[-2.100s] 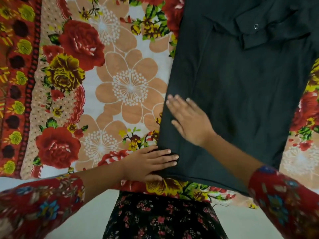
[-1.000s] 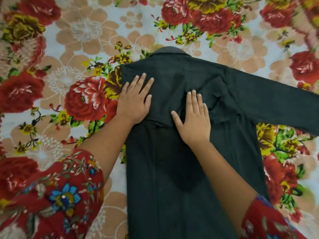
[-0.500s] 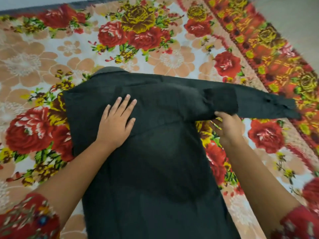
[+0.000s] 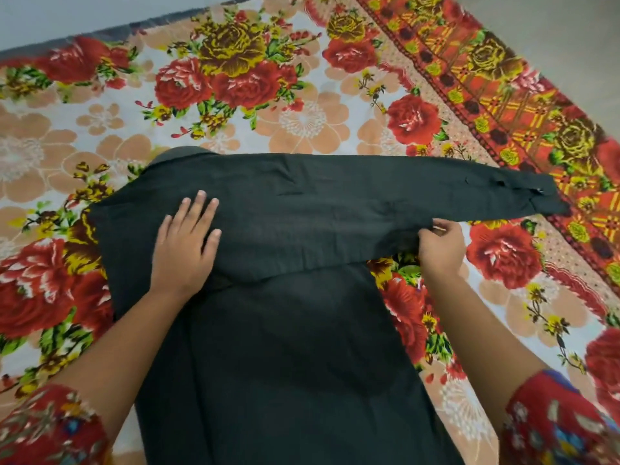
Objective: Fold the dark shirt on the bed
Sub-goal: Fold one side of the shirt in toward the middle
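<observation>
Head view: one dark shirt (image 4: 285, 347) of smooth matte cloth lies flat on one floral bedsheet (image 4: 302, 122). The left hand (image 4: 184, 246) is spread wide and pressed flat on the shirt's upper part. The right hand (image 4: 441, 245) pinches the lower edge of one long sleeve (image 4: 419, 193), which stretches rightward past it.
</observation>
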